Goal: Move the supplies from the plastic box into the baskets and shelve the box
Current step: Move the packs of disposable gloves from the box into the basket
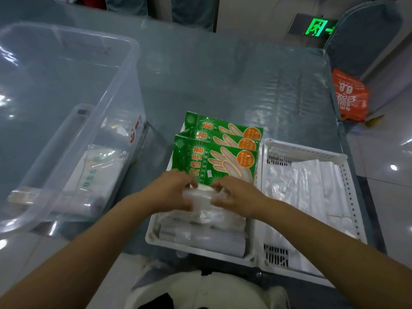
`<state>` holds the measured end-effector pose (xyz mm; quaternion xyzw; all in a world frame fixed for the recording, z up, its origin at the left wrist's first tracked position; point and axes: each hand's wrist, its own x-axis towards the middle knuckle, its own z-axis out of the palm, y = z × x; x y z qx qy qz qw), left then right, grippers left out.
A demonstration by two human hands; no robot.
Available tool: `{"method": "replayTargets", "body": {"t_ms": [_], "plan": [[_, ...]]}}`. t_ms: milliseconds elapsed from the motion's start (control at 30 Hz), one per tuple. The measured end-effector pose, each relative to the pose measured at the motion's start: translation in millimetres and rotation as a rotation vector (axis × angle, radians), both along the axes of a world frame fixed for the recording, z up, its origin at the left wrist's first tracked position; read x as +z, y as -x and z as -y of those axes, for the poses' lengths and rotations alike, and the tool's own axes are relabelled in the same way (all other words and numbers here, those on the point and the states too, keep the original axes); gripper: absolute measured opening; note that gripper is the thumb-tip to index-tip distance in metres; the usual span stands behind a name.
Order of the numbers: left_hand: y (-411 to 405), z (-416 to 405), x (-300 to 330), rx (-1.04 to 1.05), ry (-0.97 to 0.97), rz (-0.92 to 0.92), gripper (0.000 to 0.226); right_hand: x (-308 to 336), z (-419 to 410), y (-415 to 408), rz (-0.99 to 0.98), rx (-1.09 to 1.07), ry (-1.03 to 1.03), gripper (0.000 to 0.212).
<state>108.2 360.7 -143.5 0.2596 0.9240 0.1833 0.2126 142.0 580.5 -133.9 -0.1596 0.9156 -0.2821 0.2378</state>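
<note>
A large clear plastic box (124,70) stands on the left of the table, with a white packet (98,172) and a roll of plastic (53,199) in its near corner. Right of it sits a white basket (156,238) holding three green glove packets (214,159) at its far end and clear plastic rolls (200,237) at its near end. My left hand (171,190) and my right hand (236,195) both grip a clear plastic roll (201,197) over the middle of this basket. A second white basket (312,150) at the right holds folded white plastic bags (312,188).
The table (223,85) has a grey cloth under clear plastic sheeting. An orange bag (350,97) lies on the floor by a covered chair (361,36) at the far right. A green exit sign (316,26) glows low on the back wall.
</note>
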Motion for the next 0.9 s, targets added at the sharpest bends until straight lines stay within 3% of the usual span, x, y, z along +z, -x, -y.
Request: {"method": "replayTargets", "body": {"t_ms": [67,100,200,367,533,667,767,900], "plan": [[-4,-4,-1,-0.085,0.073,-0.051,0.037,-5,1,-4,-0.076,0.084,-0.125,0.062],[-6,-7,-1,-0.117,0.104,-0.056,0.031,-8,1,-6,-0.114,0.104,-0.161,0.061],[-7,-12,-1,-0.117,0.120,-0.012,0.025,-11,3,-8,-0.138,0.061,-0.147,0.022],[17,-21,27,-0.069,0.058,-0.037,0.009,6,-7,12,-0.051,-0.112,-0.073,0.019],[65,-35,56,0.053,-0.071,-0.182,0.010,33,-24,62,-0.259,-0.286,-0.058,0.018],[80,-43,42,0.100,-0.015,-0.108,0.032,21,-30,76,-0.181,-0.294,-0.189,0.019],[79,-40,22,0.103,0.088,-0.261,0.063,3,-28,74,-0.169,-0.304,-0.254,0.021],[63,-36,10,0.146,-0.031,-0.416,0.078,-12,-30,72,-0.329,-0.295,-0.339,0.061]]}}
